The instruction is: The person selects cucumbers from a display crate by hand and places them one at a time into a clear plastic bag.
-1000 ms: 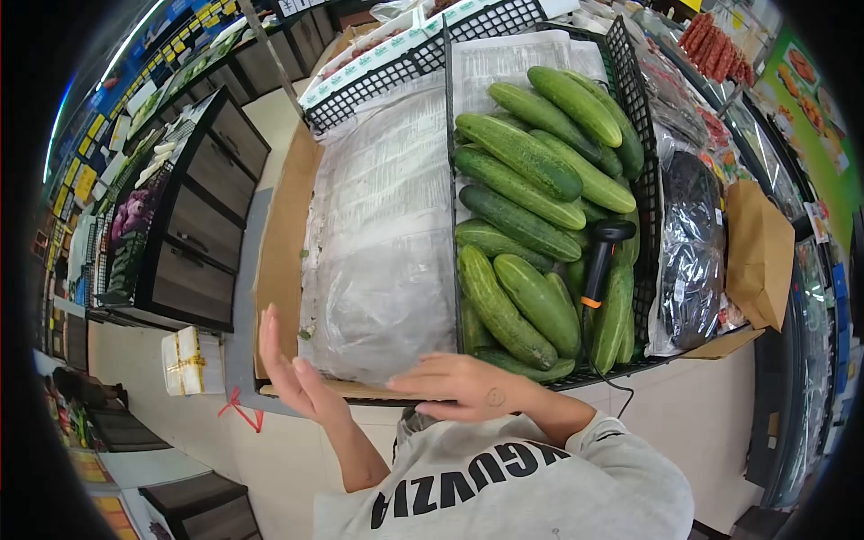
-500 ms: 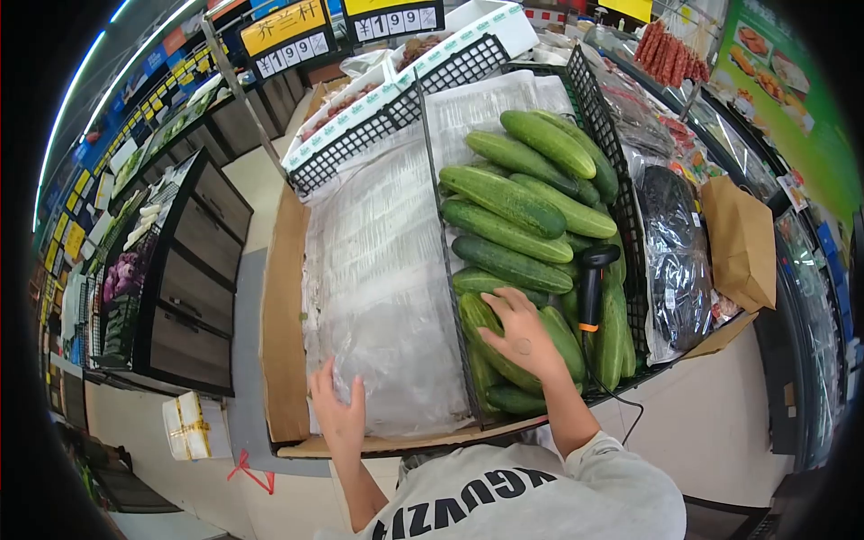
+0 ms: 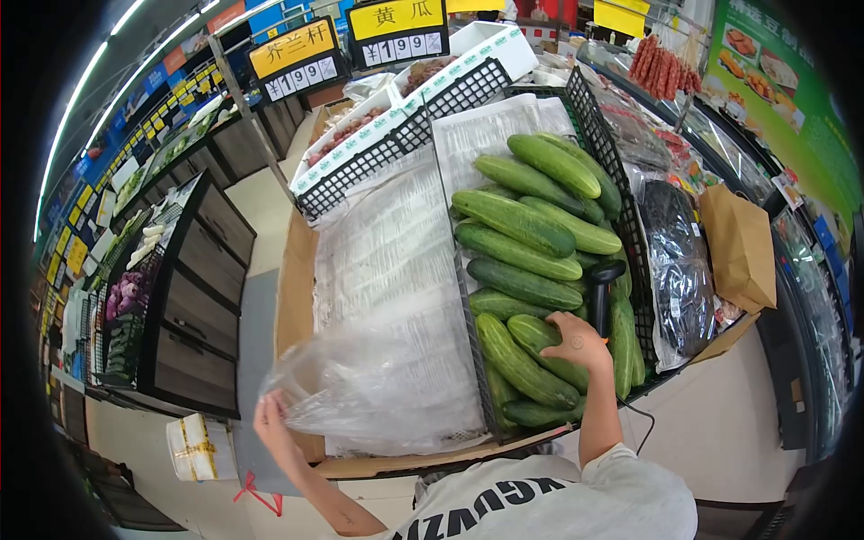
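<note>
My left hand (image 3: pixel 277 425) pinches the edge of a clear plastic bag (image 3: pixel 360 378) at the left front of the display. The bag spreads over the paper lining (image 3: pixel 391 234). On the right, a pile of green cucumbers (image 3: pixel 513 221) lies in a black crate. My right hand (image 3: pixel 578 342) is closed over a cucumber (image 3: pixel 533 333) near the front of the pile, thumb on one side and fingers on the other. Close beyond that hand, a black handheld scanner (image 3: pixel 603 292) with a cord rests on the cucumbers.
Black mesh walls (image 3: pixel 621 171) edge the crate. White boxes (image 3: pixel 468 58) and price signs (image 3: pixel 396 31) stand behind. Dark packages (image 3: pixel 670 270) and a brown paper bag (image 3: pixel 738 252) lie to the right. A taped white box (image 3: pixel 198 447) sits on the floor.
My left hand has moved left and down, drawing out the bag's edge. My right hand has shifted right, from the cucumbers at the crate's left side to another one.
</note>
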{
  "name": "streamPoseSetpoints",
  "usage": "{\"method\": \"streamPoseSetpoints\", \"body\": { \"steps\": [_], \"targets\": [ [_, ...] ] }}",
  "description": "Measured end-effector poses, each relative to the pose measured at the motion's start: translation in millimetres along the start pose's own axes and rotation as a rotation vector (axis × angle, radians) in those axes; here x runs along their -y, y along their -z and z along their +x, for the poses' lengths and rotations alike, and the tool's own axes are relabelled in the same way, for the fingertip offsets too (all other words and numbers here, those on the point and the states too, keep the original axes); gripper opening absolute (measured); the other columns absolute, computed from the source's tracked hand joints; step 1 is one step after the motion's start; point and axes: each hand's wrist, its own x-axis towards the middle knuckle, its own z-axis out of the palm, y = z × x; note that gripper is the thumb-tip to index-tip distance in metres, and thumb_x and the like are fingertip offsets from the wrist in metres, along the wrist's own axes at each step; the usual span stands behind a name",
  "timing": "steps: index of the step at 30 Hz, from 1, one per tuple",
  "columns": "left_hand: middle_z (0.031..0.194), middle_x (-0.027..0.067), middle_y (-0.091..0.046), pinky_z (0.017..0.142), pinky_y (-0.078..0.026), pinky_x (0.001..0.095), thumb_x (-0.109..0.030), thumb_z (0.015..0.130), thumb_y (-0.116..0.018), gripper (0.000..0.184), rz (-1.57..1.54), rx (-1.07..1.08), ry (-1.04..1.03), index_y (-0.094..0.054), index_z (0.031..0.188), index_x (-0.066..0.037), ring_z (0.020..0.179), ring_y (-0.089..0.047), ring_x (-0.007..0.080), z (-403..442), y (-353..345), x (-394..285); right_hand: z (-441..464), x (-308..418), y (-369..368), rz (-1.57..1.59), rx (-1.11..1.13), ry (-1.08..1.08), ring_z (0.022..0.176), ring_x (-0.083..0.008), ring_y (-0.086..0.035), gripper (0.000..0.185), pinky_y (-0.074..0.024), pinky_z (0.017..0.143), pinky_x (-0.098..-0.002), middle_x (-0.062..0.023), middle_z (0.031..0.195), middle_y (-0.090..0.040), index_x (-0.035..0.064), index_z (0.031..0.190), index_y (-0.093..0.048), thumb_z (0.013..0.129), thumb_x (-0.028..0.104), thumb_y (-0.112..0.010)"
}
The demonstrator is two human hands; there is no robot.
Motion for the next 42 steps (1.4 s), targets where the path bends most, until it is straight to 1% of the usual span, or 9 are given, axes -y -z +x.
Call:
{"method": "streamPoseSetpoints", "body": {
  "steps": [5,10,12,19,25,28,32,38,42],
  "targets": [
    [0.066,-0.0014,-0.047,0.06,-0.032,0.0187,-0.014,0.081,-0.046,0.02,0.002,-0.089,-0.199,-0.058,0.08,0.002,0.063,-0.038,0.0045,3.0,-11.5,-53.4,2.9,-8.0,-4.2,-0.062,0.036,-0.049,0.088,-0.0283,-0.049,0.068,-0.0398,0.076,-0.0343,-0.0139,0.096,-0.051,0.0026,0.104,-0.046,0.048,0.032,-0.072],
    [0.067,0.0012,-0.047,0.063,-0.031,0.0208,-0.013,0.079,-0.046,0.02,-0.001,0.1,-0.228,-0.057,0.077,0.003,0.064,-0.04,0.0086,-0.7,-24.6,-76.1,0.9,-7.8,-3.5,-0.099,0.062,-0.062,0.091,-0.029,-0.049,0.075,-0.0399,0.078,-0.0341,-0.0148,0.098,-0.051,0.003,0.106,-0.045,0.044,0.036,-0.073],
    [0.067,0.0032,-0.046,0.063,-0.03,0.0208,-0.014,0.077,-0.046,0.02,-0.03,0.298,-0.282,-0.055,0.072,0.003,0.065,-0.041,0.0107,1.3,-26.7,-85.3,-1.1,-4.7,-0.5,-0.092,0.074,-0.069,0.091,-0.0291,-0.049,0.075,-0.04,0.078,-0.0342,-0.0149,0.099,-0.051,0.0029,0.106,-0.045,0.044,0.036,-0.073],
    [0.068,0.0032,-0.046,0.063,-0.03,0.0197,-0.012,0.075,-0.045,0.018,-0.092,0.375,-0.278,-0.052,0.07,0.004,0.066,-0.042,0.0095,5.4,-33.8,-104.4,2.9,-4.6,2.2,-0.079,0.134,-0.077,0.092,-0.0291,-0.049,0.077,-0.0403,0.078,-0.0343,-0.0153,0.099,-0.05,0.0031,0.107,-0.044,0.043,0.036,-0.073],
    [0.073,0.005,-0.053,0.069,-0.035,0.0217,-0.005,0.074,-0.044,0.012,0.059,0.28,-0.171,-0.054,0.075,0.002,0.073,-0.047,0.0101,-2.5,-84.0,-45.8,-2.9,-7.5,2.7,-0.125,0.124,-0.037,0.096,-0.0286,-0.047,0.081,-0.0414,0.078,-0.0357,-0.0151,0.103,-0.047,0.0059,0.11,-0.04,0.043,0.037,-0.073],
    [0.078,0.0081,-0.052,0.075,-0.036,0.0262,-0.003,0.072,-0.048,0.012,0.242,0.266,-0.34,-0.054,0.082,0.001,0.078,-0.049,0.0179,-24.2,-119.7,-12.8,-5.3,-11.0,1.8,-0.106,0.131,-0.036,0.096,-0.0286,-0.047,0.082,-0.0412,0.078,-0.0359,-0.014,0.101,-0.047,0.0067,0.111,-0.038,0.043,0.037,-0.073],
    [0.096,0.012,-0.046,0.083,-0.032,0.0333,-0.002,0.067,-0.054,0.029,0.49,0.187,-0.515,-0.051,0.096,-0.001,0.094,-0.042,0.0268,-59.3,-139.5,-1.9,-7.6,-11.3,0.8,-0.097,0.122,-0.03,0.095,-0.0288,-0.047,0.082,-0.0413,0.077,-0.0361,-0.0141,0.1,-0.047,0.0073,0.111,-0.038,0.044,0.037,-0.073],
    [0.117,0.0168,-0.03,0.092,-0.021,0.0425,-0.002,0.057,-0.057,0.065,0.668,0.182,-0.447,-0.032,0.117,-0.002,0.109,-0.027,0.0327,-86.6,-110.0,8.3,-7.2,-12.2,-2.4,-0.047,0.112,-0.057,0.093,-0.0293,-0.048,0.08,-0.0413,0.077,-0.0359,-0.0147,0.098,-0.048,0.0073,0.11,-0.039,0.044,0.035,-0.073],
    [0.119,0.0198,-0.026,0.093,-0.018,0.0431,-0.002,0.053,-0.056,0.074,0.712,0.172,-0.374,-0.025,0.12,-0.001,0.11,-0.024,0.0355,-104.0,-90.5,21.9,-12.0,-10.8,-2.6,-0.044,0.063,-0.056,0.092,-0.0296,-0.049,0.08,-0.0407,0.078,-0.0349,-0.0153,0.1,-0.048,0.0061,0.109,-0.039,0.044,0.035,-0.073]
  ]
}}
